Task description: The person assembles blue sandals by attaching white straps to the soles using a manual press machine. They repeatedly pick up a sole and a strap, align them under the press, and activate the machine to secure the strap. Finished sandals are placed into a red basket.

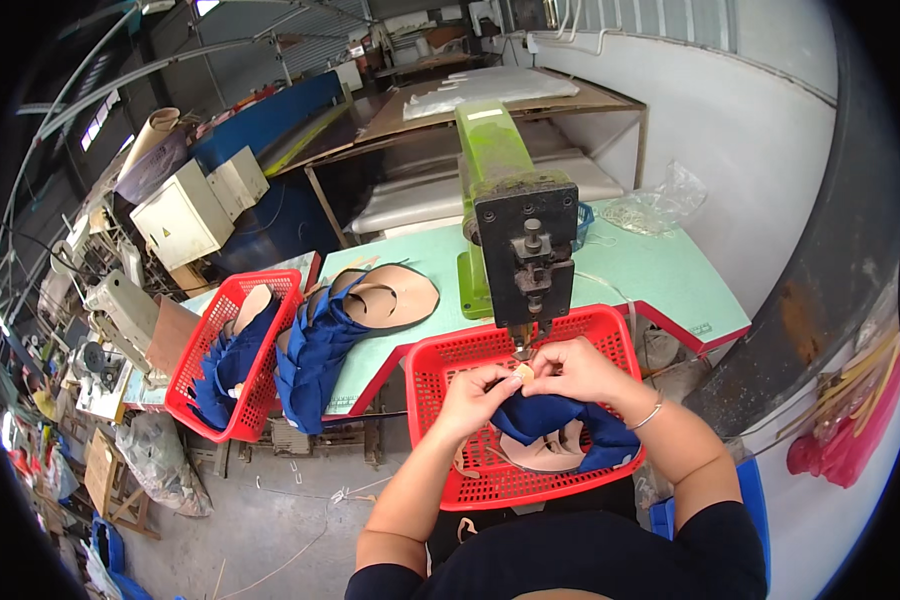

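Just under the head of a green sewing or stitching machine [510,180], my two hands meet at a small tan piece [523,372]. My left hand [478,398] pinches it from the left, thumb against its edge. From the other side, my right hand [573,370] grips it with bent fingers. Dark blue fabric [538,412] hangs below my fingers; whether it is joined to the tan piece is hidden. Tan cut pieces with slots [545,452] and more blue fabric lie in the red basket [425,400] beneath my hands.
On the pale green table [425,255] lies a stack of blue and tan pieces [322,345]. A second red basket [182,395] of similar pieces sits to its left. A clear bag [660,205] rests at the back right. A dark slanted beam [805,270] stands on the right.
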`<state>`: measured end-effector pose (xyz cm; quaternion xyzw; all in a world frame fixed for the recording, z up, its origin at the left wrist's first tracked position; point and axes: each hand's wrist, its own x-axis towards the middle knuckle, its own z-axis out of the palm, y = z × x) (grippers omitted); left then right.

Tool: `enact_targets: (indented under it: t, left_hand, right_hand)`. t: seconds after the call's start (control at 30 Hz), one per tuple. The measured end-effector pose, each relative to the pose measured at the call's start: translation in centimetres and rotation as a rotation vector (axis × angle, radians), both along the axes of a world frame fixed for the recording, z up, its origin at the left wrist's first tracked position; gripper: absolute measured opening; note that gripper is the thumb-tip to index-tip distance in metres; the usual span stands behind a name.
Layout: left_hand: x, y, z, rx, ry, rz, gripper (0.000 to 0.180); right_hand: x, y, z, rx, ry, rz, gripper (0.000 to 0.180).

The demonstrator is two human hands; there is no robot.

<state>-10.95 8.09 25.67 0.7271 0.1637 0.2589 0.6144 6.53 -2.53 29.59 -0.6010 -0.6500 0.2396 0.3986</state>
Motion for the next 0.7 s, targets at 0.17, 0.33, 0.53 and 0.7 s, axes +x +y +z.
enact_targets:
  t: [0.17, 0.33, 0.53, 0.7]
  left_hand:
    - [1.3, -2.4, -2.7, 0.261, -0.042, 0.371, 0.013]
    - [1.5, -3.9, -2.0, 0.904, -0.419, 0.469, 0.016]
    - [0.4, -4.4, -1.2, 1.132, -0.554, 0.309, 0.026]
    - [-0.4, -4.6, -1.7, 1.12, -0.562, 0.28, 0.026]
  right_hand:
    - [0.8, -2.4, -0.5, 0.402, -0.773, -0.198, 0.022]
    - [-3.5, -5.9, -5.9, 0.632, -0.516, -0.229, 0.023]
    - [-4.3, -6.3, -7.9, 0.602, -0.157, -0.299, 0.022]
    - [-4.1, -6.0, -8.7, 0.611, -0.073, -0.392, 0.031]
